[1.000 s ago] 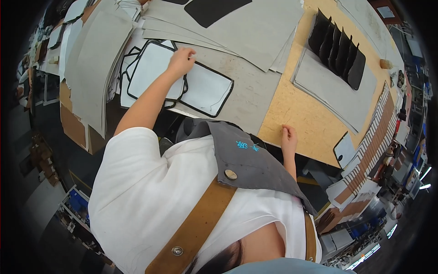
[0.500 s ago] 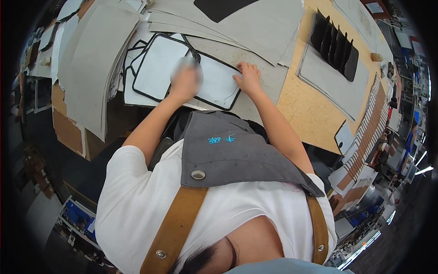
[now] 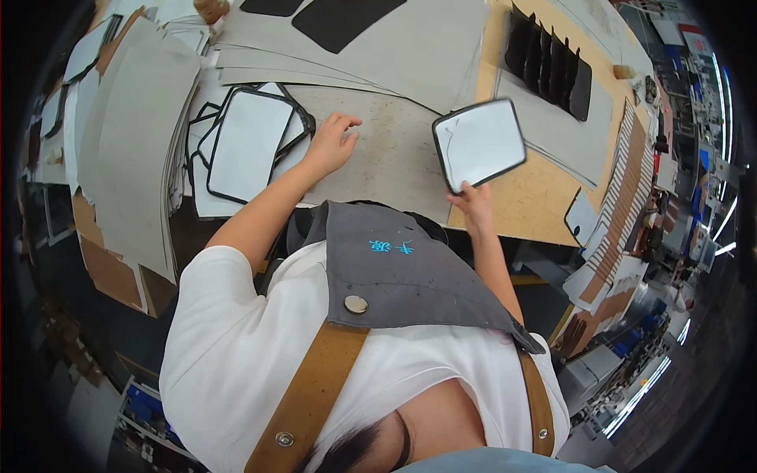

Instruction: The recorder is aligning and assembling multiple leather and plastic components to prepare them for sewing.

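Even light covers the table [image 3: 386, 162], strip lights [image 3: 639, 398] glare at right, and dark edges bend.

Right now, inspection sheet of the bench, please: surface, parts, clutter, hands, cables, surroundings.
Surface: grey worktop with smudges; tan board to the right.
Parts: black-edged white panel with a thin dark line on its face; pile of similar panels at left, overlapping unevenly.
Clutter: grey sheets, black flat pieces, row of black flaps.
Hands: left hand beside the pile, fingers loosely curled, nothing seen in it; right hand gripping the panel's near edge.
Cables: nothing seen.
Surroundings: tall grey sheet stack at left; lit ceiling strips at right.
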Motion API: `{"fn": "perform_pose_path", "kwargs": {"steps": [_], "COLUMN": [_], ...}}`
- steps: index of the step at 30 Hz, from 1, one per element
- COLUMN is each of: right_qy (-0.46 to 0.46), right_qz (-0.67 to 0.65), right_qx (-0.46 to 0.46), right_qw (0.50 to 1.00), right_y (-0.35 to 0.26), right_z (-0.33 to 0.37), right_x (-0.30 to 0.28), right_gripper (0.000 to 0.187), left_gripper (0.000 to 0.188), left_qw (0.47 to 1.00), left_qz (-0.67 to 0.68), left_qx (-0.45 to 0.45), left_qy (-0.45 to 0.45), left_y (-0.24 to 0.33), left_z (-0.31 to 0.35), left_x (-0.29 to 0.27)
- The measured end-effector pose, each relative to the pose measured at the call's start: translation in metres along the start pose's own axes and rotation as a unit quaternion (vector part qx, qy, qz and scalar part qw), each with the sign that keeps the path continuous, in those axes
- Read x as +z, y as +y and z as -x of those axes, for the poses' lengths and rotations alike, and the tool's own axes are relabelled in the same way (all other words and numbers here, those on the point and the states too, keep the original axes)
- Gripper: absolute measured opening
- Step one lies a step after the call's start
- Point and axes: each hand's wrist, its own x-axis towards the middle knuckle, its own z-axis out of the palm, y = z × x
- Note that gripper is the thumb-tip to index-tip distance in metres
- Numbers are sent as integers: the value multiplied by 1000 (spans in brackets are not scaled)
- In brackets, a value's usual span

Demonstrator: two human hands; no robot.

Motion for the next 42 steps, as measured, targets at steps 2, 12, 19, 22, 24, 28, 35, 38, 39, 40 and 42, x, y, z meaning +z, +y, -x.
{"fn": "perform_pose_path", "kwargs": {"steps": [2,12,19,22,24,28,35,38,39,40,42], "right_qy": [19,-88,47,-36,-109,-224,-233,-202,-173,-125,-53], "right_qz": [5,287,432,358,266,200,300,392,411,415,397], "right_qx": [174,-90,-318,-262,-171,-10,168,123,45,-44,-206], "right_qw": [984,950,842,895,942,954,910,889,894,900,893], "right_y": [15,6,11,10,2,20,16,-4,-11,-17,-21], "right_z": [7,-35,-110,-98,-73,-19,25,5,-9,-23,-57], "right_x": [25,45,71,72,69,32,-17,-17,-15,-6,25], "right_gripper": [28,23,19,17,16,12,15,19,20,19,18], "left_gripper": [22,27,41,46,45,43,33,29,28,28,25], "left_qw": [999,985,954,947,941,916,915,907,902,902,889], "left_qz": [-2,-82,-180,-222,-240,-302,-325,-338,-341,-342,-343], "left_qx": [-22,19,207,143,130,193,174,178,182,184,233], "left_qy": [-43,-150,-124,-181,-200,-183,-163,-176,-190,-190,-195], "left_y": [3,3,22,20,16,15,26,31,32,31,25], "left_z": [-15,-15,-31,-34,-32,-26,-29,-34,-36,-37,-38], "left_x": [7,37,69,67,66,71,76,73,73,74,76]}}
